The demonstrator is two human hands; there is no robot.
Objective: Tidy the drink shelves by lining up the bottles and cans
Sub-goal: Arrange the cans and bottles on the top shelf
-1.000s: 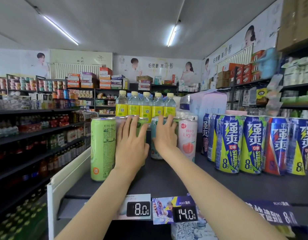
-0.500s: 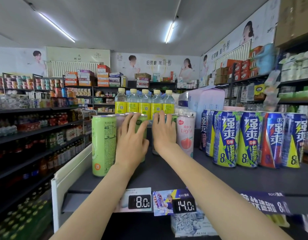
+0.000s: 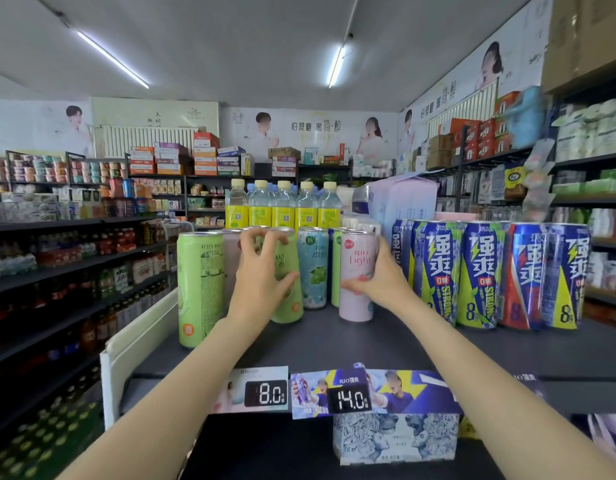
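Two hands at work on the top drink shelf [image 3: 334, 344]; entries follow.

- Risk, pink can: your right hand [image 3: 379, 277] wraps the pink RIO Light can [image 3: 355, 271] from its right side, thumb across the lower front. The can stands just beside the blue-and-yellow Strong cans [image 3: 479, 275]; a sideways shove could likely knock that row out of line.
- Risk, green can: your left hand [image 3: 261, 275] covers the front of a green RIO can [image 3: 288, 299], which appears to lean slightly. Pressure high on a tall, slim can may tip it into the pale blue grape can [image 3: 312, 268] or the pink can half hidden behind your hand.
- Risk, edge: the tall green can [image 3: 200, 289] stands alone at the shelf's left end, forward of the others; a brush from your left forearm could send it off.
- Pose, left: arm reaches up and forward, fingers curled over the can's top rim, thumb spread toward the right. Whether it truly grips, you cannot tell.
- Pose, right: arm extended, wrist angled inward, fingers closed round the can.
- Background stock: yellow-labelled water bottles [image 3: 282, 209] stand in a row behind.
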